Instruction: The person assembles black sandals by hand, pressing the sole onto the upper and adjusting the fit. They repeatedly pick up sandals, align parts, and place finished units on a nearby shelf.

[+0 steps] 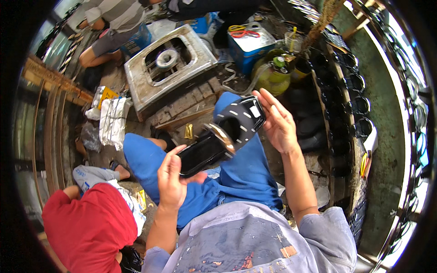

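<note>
A black sandal (205, 152) hangs tilted above my lap, between my two hands. Its footbed is glossy, and its broad strap carries white dashes and a shiny, blurred edge; a small white label shows at the far right end. My left hand (173, 179) grips the near left end, thumb and fingers on either side. At the far right end, my right hand (278, 125) is open, fingers stretched out and palm against or just beside the sandal; contact cannot be made out for certain.
Ahead stands a metal-topped stove (132, 75) with a round burner. Right of it are a blue tin (243, 59) with scissors on top and a green gas cylinder (273, 82). Racks of dark footwear (337, 113) line my right. A person in red (91, 223) crouches at my left.
</note>
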Action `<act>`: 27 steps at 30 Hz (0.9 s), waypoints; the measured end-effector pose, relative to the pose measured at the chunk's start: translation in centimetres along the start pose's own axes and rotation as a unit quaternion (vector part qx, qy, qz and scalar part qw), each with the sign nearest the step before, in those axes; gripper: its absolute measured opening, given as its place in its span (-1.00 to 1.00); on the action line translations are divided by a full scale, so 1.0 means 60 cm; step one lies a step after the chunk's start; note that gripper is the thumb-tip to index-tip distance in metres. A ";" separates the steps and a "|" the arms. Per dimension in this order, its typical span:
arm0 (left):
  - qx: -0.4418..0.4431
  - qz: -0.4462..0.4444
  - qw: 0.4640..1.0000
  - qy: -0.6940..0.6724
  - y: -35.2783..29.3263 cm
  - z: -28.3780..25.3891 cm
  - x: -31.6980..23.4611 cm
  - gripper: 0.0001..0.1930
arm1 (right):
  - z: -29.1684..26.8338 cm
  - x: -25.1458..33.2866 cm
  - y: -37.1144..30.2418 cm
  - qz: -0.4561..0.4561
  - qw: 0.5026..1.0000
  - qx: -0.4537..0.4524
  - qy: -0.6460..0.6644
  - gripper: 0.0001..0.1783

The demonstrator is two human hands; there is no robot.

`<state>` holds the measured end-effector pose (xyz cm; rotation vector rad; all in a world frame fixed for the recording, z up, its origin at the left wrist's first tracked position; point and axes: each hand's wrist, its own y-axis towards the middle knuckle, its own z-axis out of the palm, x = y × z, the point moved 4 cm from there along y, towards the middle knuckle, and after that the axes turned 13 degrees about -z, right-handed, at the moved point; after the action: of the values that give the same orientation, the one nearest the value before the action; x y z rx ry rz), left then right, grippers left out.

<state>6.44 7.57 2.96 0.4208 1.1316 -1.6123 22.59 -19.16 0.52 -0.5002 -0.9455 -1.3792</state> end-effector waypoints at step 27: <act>-0.114 0.357 0.921 0.108 -0.041 0.015 -0.116 -0.37 | 0.059 -0.001 -0.020 -0.007 0.964 0.046 -0.261 -0.58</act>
<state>7.04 10.63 9.72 0.7662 1.1325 -0.8006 20.52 -16.57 2.18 -0.8089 -1.4326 -1.2279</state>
